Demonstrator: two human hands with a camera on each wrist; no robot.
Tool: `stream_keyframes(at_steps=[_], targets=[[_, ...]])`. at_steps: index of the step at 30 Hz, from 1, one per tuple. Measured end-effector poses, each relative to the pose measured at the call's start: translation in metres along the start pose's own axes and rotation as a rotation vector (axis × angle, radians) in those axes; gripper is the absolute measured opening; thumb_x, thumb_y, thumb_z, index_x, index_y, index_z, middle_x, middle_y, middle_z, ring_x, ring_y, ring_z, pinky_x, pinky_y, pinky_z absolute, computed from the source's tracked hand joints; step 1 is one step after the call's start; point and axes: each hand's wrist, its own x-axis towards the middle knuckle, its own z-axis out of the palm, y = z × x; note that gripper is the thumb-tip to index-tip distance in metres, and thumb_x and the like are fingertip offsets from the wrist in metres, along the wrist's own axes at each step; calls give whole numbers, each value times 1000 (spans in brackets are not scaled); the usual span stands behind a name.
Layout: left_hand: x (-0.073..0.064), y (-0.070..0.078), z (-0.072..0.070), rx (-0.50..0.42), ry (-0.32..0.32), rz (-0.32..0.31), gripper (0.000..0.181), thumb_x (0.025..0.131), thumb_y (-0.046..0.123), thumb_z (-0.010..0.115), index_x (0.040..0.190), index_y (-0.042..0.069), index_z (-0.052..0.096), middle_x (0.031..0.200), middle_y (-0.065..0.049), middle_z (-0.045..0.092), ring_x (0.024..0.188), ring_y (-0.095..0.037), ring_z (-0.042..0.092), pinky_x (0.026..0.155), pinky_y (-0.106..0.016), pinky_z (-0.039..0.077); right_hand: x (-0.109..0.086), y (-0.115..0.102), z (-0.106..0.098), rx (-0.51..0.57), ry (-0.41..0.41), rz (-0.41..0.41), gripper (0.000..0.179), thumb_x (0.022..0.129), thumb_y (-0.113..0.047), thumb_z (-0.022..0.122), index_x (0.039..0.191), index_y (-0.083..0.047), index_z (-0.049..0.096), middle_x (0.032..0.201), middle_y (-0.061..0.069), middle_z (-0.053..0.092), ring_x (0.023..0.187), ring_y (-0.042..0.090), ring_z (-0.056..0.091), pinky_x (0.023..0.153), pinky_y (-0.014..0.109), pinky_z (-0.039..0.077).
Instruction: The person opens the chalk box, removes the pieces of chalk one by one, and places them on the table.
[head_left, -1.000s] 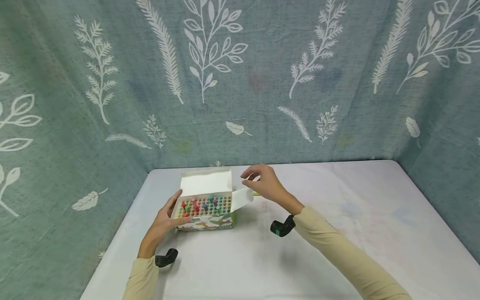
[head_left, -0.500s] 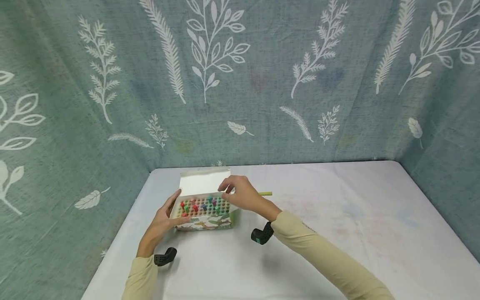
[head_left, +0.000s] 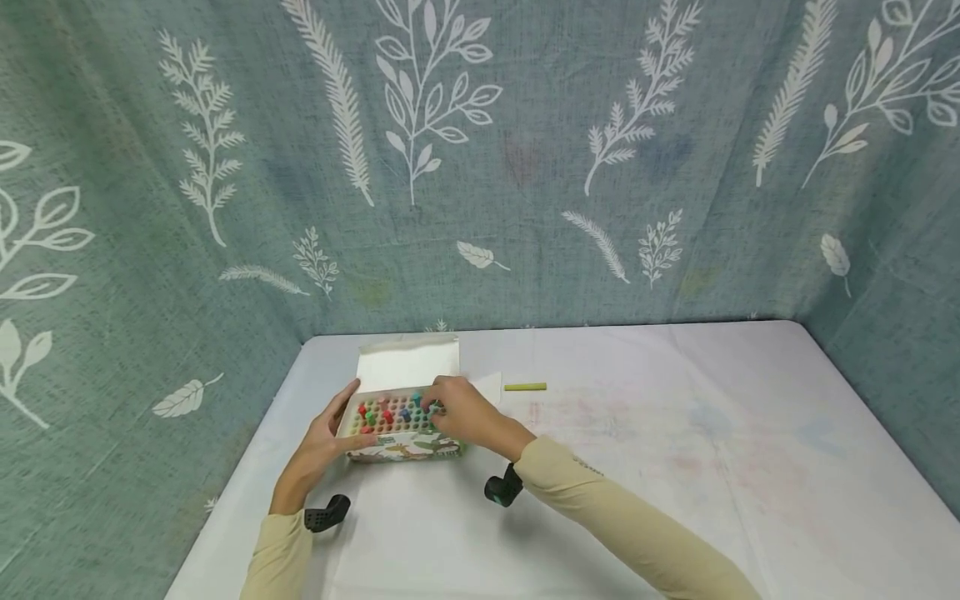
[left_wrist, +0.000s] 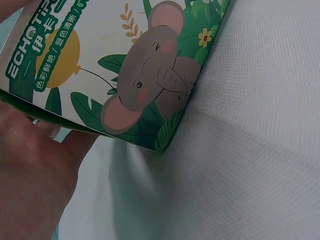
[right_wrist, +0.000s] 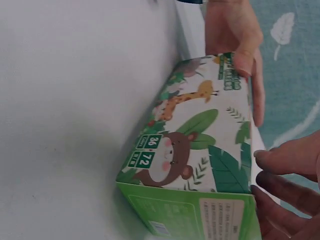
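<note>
An open-lidded cardboard box [head_left: 416, 446] printed with animals stands on the table. Its top is a grid of round holes, with several short coloured sticks [head_left: 387, 416] standing in them. My left hand [head_left: 318, 442] grips the box at its left end, thumb along the front edge and fingers at the back. In the left wrist view the elephant-printed side [left_wrist: 145, 75] lies beside this hand. My right hand [head_left: 468, 412] reaches over the box's right half, fingertips bent down among the green sticks. I cannot tell whether they pinch one. In the right wrist view, thumb and fingers [right_wrist: 280, 160] are at the rim.
The raised white lid [head_left: 408, 362] stands behind the hole grid, and a white side flap [head_left: 490, 388] sticks out at the right. A yellow-green stick [head_left: 525, 387] lies on the white table [head_left: 637, 467] to the right. A patterned curtain [head_left: 525, 167] hangs behind the table.
My right hand has moved left and down from beyond the right flap to over the hole grid, uncovering the yellow-green stick. My left hand keeps its grip on the box.
</note>
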Motion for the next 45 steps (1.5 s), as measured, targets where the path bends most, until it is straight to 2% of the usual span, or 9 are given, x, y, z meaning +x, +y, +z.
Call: stream_keyframes(at_steps=[4, 10, 13, 19, 28, 31, 35, 42, 45], targets=[[1, -3, 1, -2, 4, 8, 98, 81, 16, 76, 152, 35, 12, 150, -8, 26, 123, -24, 44, 90, -33, 45, 2, -1, 7, -77, -48, -13, 23, 86, 3, 61, 105, -5, 71, 105, 5, 65, 90, 13, 61, 68, 18, 44], [1, -4, 4, -17, 30, -1, 99, 80, 16, 77, 152, 37, 12, 153, -6, 20, 130, -30, 35, 98, -49, 36, 4, -1, 14, -136, -55, -21, 26, 85, 7, 59, 101, -6, 73, 101, 4, 68, 90, 14, 63, 70, 17, 46], [0, -3, 4, -19, 34, -8, 100, 80, 16, 77, 152, 37, 11, 152, -6, 22, 127, -29, 38, 97, -48, 37, 5, -2, 14, -159, -54, -19, 25, 83, 7, 60, 99, -7, 74, 99, 4, 69, 93, 14, 63, 74, 18, 48], [-1, -3, 3, -18, 35, -21, 99, 81, 17, 77, 152, 38, 11, 152, -6, 22, 123, -23, 42, 92, -33, 43, 7, -5, 13, -188, -46, -34, 24, 80, 9, 62, 91, -8, 75, 92, 2, 70, 87, 13, 64, 71, 18, 48], [2, -3, 3, -17, 21, -17, 100, 81, 17, 76, 152, 37, 9, 152, -9, 22, 126, -28, 39, 98, -48, 36, 7, -5, 10, -190, -20, -52, 30, 76, 14, 58, 90, -6, 76, 91, 4, 70, 86, 13, 64, 69, 17, 48], [3, -3, 4, -20, 18, -20, 99, 81, 16, 76, 152, 37, 10, 152, -10, 23, 126, -29, 39, 98, -48, 36, 6, -5, 6, -146, -14, -53, 27, 80, 12, 58, 92, -5, 75, 93, 5, 69, 87, 13, 64, 70, 16, 48], [1, 1, 5, -27, 12, -21, 99, 82, 16, 76, 152, 36, 10, 152, -9, 22, 128, -30, 38, 99, -49, 36, 7, -8, -5, -63, 14, -72, 18, 85, 6, 60, 94, -3, 73, 92, 6, 66, 80, 10, 61, 66, 16, 46], [4, -2, 7, -28, 28, -38, 98, 81, 18, 77, 151, 40, 12, 148, -7, 29, 121, -23, 45, 99, -49, 35, 7, -17, -35, 14, 77, -120, 12, 87, 1, 62, 92, -3, 72, 89, 7, 64, 73, 11, 59, 63, 16, 46], [4, -1, 7, -31, 34, -42, 98, 80, 18, 77, 151, 40, 12, 149, -7, 28, 124, -27, 43, 101, -51, 33, 4, -20, -48, 27, 122, -121, 9, 87, 1, 64, 91, -4, 71, 87, 7, 64, 75, 14, 62, 64, 17, 47]])
